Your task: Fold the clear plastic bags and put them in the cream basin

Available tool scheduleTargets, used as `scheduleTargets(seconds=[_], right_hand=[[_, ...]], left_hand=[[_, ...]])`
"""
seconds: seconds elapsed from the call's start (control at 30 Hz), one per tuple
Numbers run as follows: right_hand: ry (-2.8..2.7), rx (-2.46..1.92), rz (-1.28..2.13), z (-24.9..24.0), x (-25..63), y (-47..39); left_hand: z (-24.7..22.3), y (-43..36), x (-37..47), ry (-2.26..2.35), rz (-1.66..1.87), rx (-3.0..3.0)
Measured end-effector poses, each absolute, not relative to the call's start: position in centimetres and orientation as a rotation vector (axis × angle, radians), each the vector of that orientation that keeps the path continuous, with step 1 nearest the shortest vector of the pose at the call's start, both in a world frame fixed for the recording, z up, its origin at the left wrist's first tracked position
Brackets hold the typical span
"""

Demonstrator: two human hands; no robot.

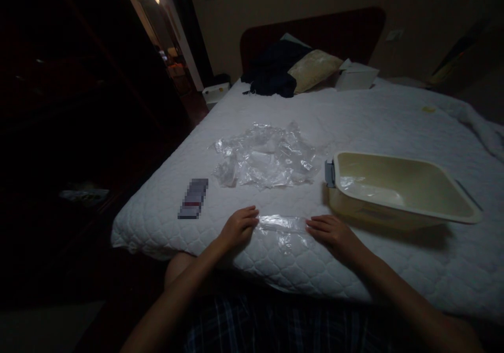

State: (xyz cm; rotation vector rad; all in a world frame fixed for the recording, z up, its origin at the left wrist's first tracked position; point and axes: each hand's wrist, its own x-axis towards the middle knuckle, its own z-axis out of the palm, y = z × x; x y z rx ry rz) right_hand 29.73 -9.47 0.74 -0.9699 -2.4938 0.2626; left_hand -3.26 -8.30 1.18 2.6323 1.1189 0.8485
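A clear plastic bag point(284, 226) lies partly folded on the white quilted bed point(244, 111), close to its front edge. My left hand point(239, 227) is at the left end of the bag, fingers together and touching its edge. At the right end, my right hand point(331, 233) has its fingertips on the plastic. Both hands seem to pinch or press the ends; the thumbs are mostly hidden. Beyond them a crumpled heap of clear plastic bags point(268, 158) is spread on the bed.
A cream plastic tub point(409, 190) with grey handles stands at the right. On the left lies a pixelated phone-like object point(192, 199). A yellowish pillow point(315, 70), dark cloth point(275, 69) and white box point(357, 76) are near the headboard point(354, 24).
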Motion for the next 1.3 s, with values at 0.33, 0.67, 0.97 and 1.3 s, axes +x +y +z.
scheduleTargets(seconds=[0.33, 0.67, 0.97, 1.3], right_hand=[[-2.314, -1.003, 0.536, 0.4, 29.7, -9.4], [-1.078, -0.999, 1.329, 5.4, 22.0, -10.4], [-0.528, -0.905, 1.740, 0.8, 16.5, -9.5], [-0.656, -0.982, 1.606, 0.9, 25.9, -9.4]], left_hand=[[2.7, -10.3, -1.5, 0.844, 0.492, 2.854], [0.9, -10.4, -1.6, 0.877, 0.584, 2.817], [0.5, -10.4, -2.0, 0.878, 0.571, 2.816], [0.7, -10.8, -2.2, 0.900, 0.587, 2.740]])
